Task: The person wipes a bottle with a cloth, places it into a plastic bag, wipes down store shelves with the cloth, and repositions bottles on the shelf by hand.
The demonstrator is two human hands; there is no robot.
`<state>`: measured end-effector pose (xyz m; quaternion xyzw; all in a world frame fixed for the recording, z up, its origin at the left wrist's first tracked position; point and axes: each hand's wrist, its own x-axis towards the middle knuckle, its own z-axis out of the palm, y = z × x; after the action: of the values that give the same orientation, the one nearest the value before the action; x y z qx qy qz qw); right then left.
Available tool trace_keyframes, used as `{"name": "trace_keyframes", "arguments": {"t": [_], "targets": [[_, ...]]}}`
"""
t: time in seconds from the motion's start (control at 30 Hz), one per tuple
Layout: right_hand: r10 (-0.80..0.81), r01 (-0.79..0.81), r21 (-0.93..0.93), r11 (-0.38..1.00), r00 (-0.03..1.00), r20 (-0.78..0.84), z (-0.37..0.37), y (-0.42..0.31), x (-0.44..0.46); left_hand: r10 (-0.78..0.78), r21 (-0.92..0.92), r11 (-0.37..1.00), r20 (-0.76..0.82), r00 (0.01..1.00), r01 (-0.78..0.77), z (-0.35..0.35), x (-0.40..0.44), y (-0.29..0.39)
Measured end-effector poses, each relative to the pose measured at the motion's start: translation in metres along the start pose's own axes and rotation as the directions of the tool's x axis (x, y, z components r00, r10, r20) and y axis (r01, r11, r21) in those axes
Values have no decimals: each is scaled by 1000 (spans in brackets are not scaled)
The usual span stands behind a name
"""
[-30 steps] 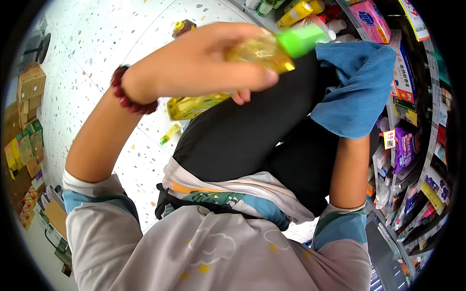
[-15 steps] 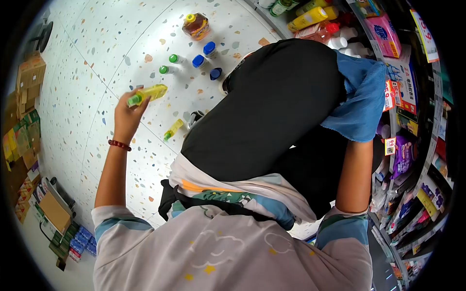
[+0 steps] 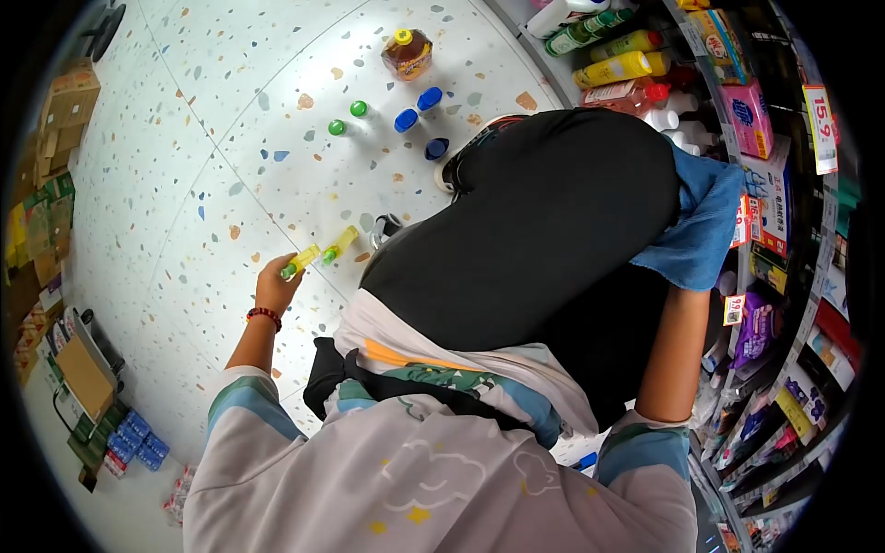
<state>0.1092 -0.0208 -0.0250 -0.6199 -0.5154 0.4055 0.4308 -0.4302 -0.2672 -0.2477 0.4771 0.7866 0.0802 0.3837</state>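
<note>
My left hand [image 3: 278,284] is closed around a small bottle of yellow liquid with a green cap [image 3: 305,259], low over or at the floor. Right beside it, a matching yellow bottle [image 3: 344,240] appears to lie on the floor near my shoe. A blue cloth [image 3: 693,226] drapes over my right hand by my knee. The cloth hides that hand's fingers; only the forearm shows below it.
Bottles with green caps [image 3: 337,127] and blue caps [image 3: 407,120] stand on the speckled floor [image 3: 277,55]. Farther off is an amber bottle with a yellow cap [image 3: 407,57]. Stocked shelves [image 3: 636,69] line the right side; cardboard boxes [image 3: 69,120] are at the left.
My left hand has brought its yellow bottle down toward me and rightward, close beside the other yellow bottle. My right hand stays under the cloth by the knee. The view has shifted slightly.
</note>
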Motion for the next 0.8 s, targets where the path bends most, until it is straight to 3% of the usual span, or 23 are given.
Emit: {"name": "trace_keyframes", "arguments": {"t": [0.37,0.8], "targets": [[37,-39,62,997,999,32,-1,7,6,39,-12,999,-39,998,-39,43,-11,-7],[75,-83,101,991,994,81,-6,13,6,-59,65,996,-4,998,59,60,-7,-18]]}}
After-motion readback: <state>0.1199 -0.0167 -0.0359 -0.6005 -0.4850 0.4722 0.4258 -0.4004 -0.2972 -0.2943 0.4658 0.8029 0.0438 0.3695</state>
